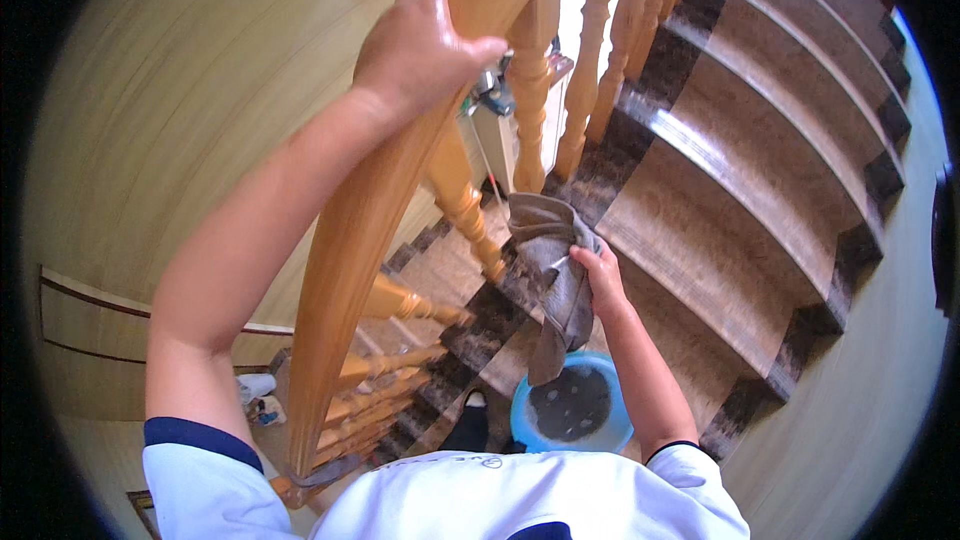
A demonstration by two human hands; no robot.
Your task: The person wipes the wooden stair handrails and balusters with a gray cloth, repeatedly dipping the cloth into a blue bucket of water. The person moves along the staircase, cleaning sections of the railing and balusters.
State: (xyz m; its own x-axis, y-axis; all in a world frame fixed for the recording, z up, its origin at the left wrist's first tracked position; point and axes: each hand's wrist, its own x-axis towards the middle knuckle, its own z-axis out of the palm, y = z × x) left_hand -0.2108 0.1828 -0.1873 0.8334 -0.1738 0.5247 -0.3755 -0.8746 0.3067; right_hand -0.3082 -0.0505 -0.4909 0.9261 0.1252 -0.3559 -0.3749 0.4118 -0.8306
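Observation:
My left hand (427, 41) lies across the top of a varnished wooden handrail (382, 202), its thumb on the near side and its fingers at the far side. In my right hand (602, 277) is a grey-brown cloth (566, 300), bunched at the grip and hanging down in folds. Below the cloth stands a light-blue plastic basin (525, 420) with dark, murky water (574, 409) and some suds in it. The lower end of the cloth hangs over the basin's rim; whether it touches the water I cannot tell.
Turned wooden balusters (529, 90) support the rail. Brown stone stairs (720, 187) with dark edges climb at the right, beside a pale wall (847, 375). A second grey cloth (326, 472) hangs at the rail's lower left. My foot (472, 412) is beside the basin.

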